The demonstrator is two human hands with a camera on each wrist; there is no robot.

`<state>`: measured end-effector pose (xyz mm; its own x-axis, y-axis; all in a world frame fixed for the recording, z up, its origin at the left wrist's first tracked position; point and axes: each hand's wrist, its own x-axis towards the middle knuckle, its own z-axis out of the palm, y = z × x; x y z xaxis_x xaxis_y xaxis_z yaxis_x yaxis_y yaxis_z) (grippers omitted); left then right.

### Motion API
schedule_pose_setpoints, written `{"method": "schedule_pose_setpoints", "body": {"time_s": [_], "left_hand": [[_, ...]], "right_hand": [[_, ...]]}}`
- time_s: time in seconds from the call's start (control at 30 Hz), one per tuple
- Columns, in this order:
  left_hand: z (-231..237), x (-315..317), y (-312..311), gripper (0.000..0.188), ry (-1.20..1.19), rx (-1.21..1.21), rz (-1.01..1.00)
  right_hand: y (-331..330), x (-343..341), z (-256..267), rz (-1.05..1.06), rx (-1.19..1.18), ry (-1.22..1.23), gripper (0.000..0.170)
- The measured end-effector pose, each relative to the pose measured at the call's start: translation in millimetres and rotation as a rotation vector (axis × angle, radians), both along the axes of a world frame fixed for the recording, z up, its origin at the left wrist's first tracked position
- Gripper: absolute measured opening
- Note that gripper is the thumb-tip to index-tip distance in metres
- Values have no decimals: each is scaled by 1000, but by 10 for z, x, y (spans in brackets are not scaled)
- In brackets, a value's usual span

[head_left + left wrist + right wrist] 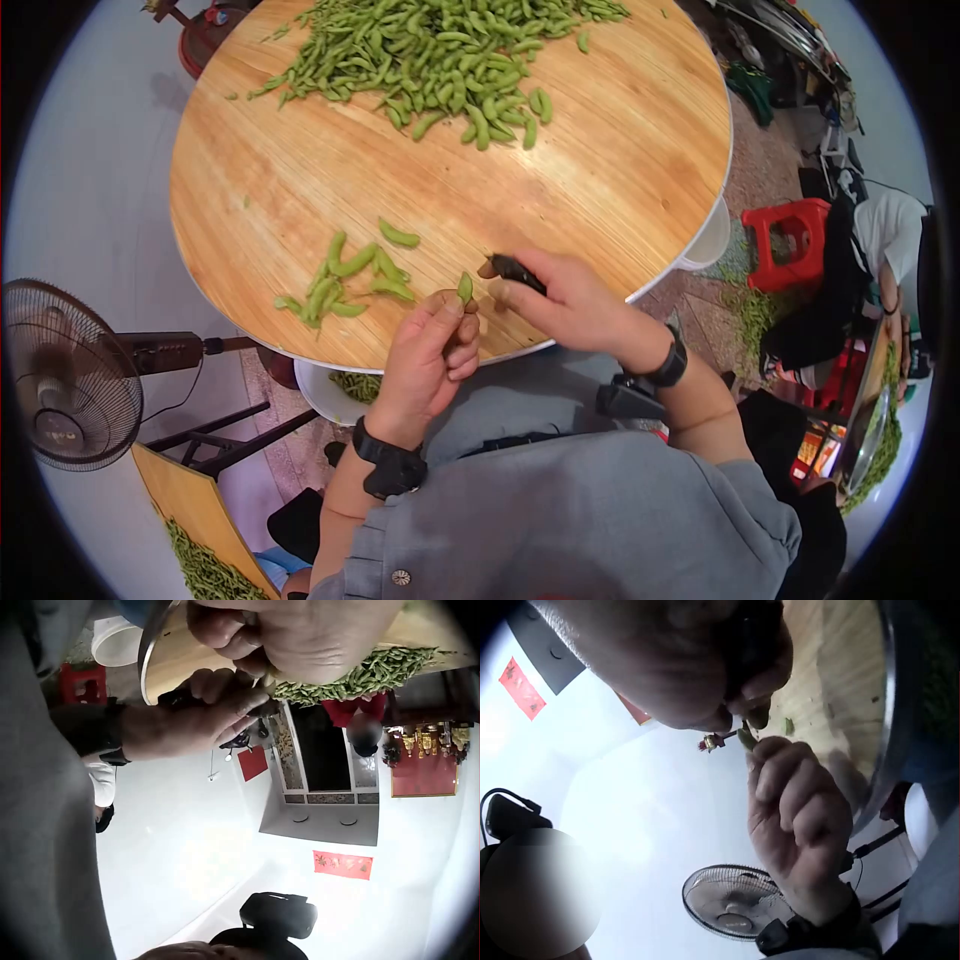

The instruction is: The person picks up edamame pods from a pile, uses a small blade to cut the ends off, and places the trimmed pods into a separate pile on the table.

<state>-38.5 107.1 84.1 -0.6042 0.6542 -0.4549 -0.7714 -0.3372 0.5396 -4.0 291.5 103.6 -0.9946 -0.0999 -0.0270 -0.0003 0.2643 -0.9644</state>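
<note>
Over the near edge of the round wooden table (600,180), the left hand (425,350) pinches one green pod (465,288) between thumb and fingers. Just to its right, the right hand (560,295) grips a black-handled tool (518,272), whose tip is hard to make out. In the right wrist view the pod (746,739) sticks up from the left hand (802,802), close below the fingers of the right hand (667,667). Several loose pods (325,290) lie left of the hands. A large heap of pods (440,50) covers the far side.
A white bucket (325,392) with green pieces stands under the table's near left edge, and another white container (710,238) is at the right edge. A fan (70,375) stands left. A red stool (785,243) and a seated person (885,235) are at the right.
</note>
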Motion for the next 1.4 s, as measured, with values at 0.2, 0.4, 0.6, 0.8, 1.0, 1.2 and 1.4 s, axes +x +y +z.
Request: {"method": "schedule_pose_setpoints", "body": {"time_s": [0.2, 0.4, 0.6, 0.8, 1.0, 1.2, 1.4], "left_hand": [[18, -102, 69, 13, 187, -155, 123], [-2, -204, 10, 12, 260, -224, 93], [-4, -268, 12, 11, 296, -256, 91], [-115, -330, -17, 9, 942, -552, 73], [-76, -345, -76, 8, 606, -366, 11], [-82, -353, -36, 11, -46, 62, 3], [-23, -300, 28, 16, -40, 21, 11]], "right_hand": [[-113, -39, 41, 87, 29, -49, 37], [-109, -145, -45, 106, -43, -90, 36], [-117, -213, -40, 96, -25, -105, 39], [-148, -264, -89, 80, -27, -80, 39], [-109, -297, 42, 49, -803, -713, 38], [-101, -287, 89, 30, -732, -721, 34], [-62, -395, 72, -45, -422, -498, 21]]}}
